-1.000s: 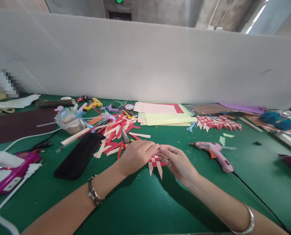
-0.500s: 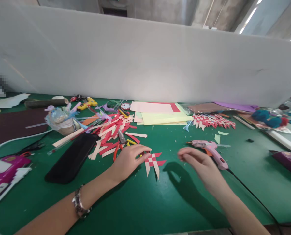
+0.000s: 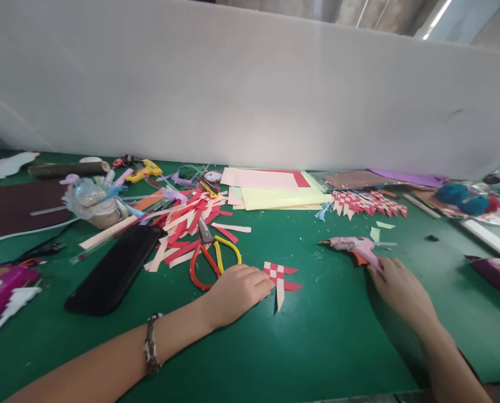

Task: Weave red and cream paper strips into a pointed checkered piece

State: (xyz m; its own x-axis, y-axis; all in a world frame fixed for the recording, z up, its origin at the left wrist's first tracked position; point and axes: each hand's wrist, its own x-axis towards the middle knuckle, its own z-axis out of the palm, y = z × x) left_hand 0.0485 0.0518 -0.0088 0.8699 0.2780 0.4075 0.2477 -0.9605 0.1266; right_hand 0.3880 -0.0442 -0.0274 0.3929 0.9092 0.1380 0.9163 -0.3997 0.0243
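A: Where do we have our hands?

B: Our left hand (image 3: 238,290) lies loosely curled on the green tabletop (image 3: 308,347) at centre frame, holding nothing, fingertips touching the left edge of the woven red-and-white paper piece (image 3: 280,277).

A: And the right one?

B: Our right hand (image 3: 401,288), right of centre, rests its fingers on the handle of the pink glue gun (image 3: 356,248); we cannot tell if it grips it.

A: What lies nearby?

B: Red-handled scissors (image 3: 205,257) just left of our left hand, beside a heap of paper strips (image 3: 191,224) and a black case (image 3: 115,268).
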